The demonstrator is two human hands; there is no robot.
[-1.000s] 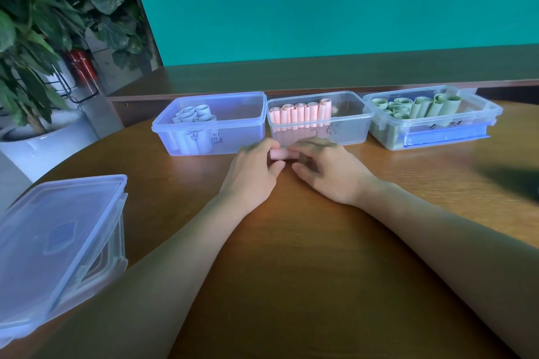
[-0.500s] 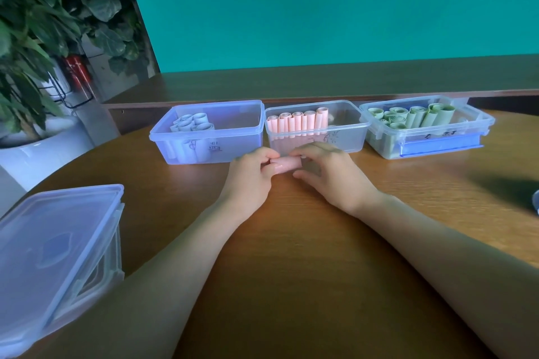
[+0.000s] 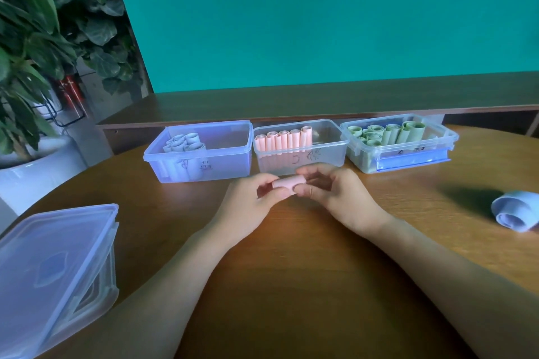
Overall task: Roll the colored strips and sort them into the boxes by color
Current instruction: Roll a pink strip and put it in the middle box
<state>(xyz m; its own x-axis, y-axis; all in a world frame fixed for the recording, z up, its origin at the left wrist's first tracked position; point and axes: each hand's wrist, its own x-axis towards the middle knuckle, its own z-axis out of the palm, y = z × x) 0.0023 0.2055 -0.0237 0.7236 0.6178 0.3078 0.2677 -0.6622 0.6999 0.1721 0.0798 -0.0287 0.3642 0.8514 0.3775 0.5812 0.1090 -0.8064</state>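
Note:
A rolled pink strip (image 3: 288, 183) is held just above the table between both hands. My left hand (image 3: 250, 204) pinches its left end and my right hand (image 3: 338, 198) pinches its right end. Behind them stand three clear boxes in a row: the left box (image 3: 233, 154) with several blue rolls (image 3: 183, 143), the middle box (image 3: 329, 151) with several pink rolls (image 3: 284, 140), and the right box (image 3: 408, 160) with several green rolls (image 3: 388, 134).
A loosely rolled blue strip (image 3: 516, 211) lies on the wooden table (image 3: 291, 271) at the far right. A lidded clear box (image 3: 52, 271) sits at the near left edge. A potted plant (image 3: 35, 52) stands beyond the table's left side.
Both hands have lifted the pink roll off the table, and it now shows clearly between the fingertips. The view has shifted so the blue strip at the right has come into sight.

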